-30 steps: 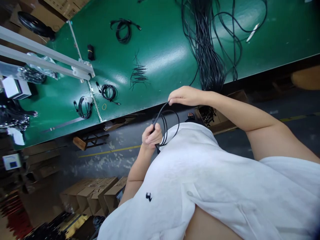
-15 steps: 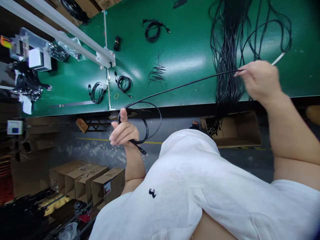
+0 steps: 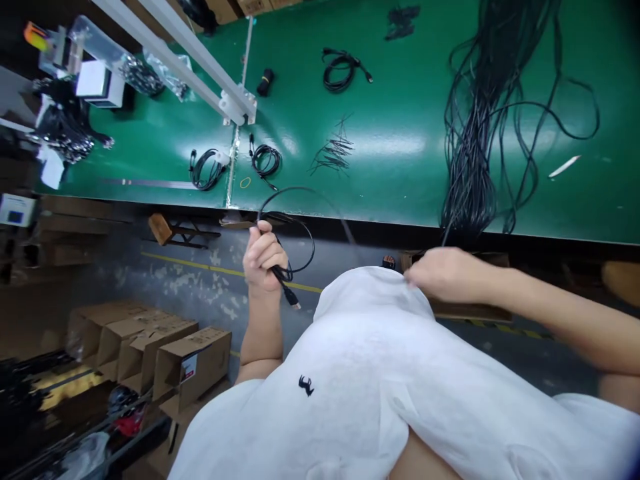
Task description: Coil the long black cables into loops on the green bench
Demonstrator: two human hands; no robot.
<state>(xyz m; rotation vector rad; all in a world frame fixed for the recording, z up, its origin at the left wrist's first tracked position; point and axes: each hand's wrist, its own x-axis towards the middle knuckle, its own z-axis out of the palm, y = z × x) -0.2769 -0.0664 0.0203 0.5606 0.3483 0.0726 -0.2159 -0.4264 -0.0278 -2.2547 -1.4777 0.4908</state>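
Note:
A black USB cable (image 3: 311, 248) hangs in loops from my left hand (image 3: 265, 257), whose fingers are wrapped round it. Its metal-tipped plug (image 3: 291, 297) dangles below that hand. From the loops a blurred length of the cable arcs over to the right, toward my right hand (image 3: 445, 275). This hand is closed in a pinch on the cable in front of the table edge, its fingertips smeared by motion. Just behind it lies a large bundle of black cables (image 3: 473, 167), some hanging over the edge.
On the green table (image 3: 400, 187) lie coiled cables (image 3: 266, 159), loose black ties (image 3: 334, 152) and a white strip (image 3: 565, 167). A metal post (image 3: 210, 80) rises at the left. Cardboard boxes (image 3: 193, 363) stand on the floor behind, and a wooden stool (image 3: 161, 229) sits beneath the table.
My right hand has swept down and left from above the cable bundle to near my body, slackening the stretched cable. My left hand's fingers have curled in around the loops.

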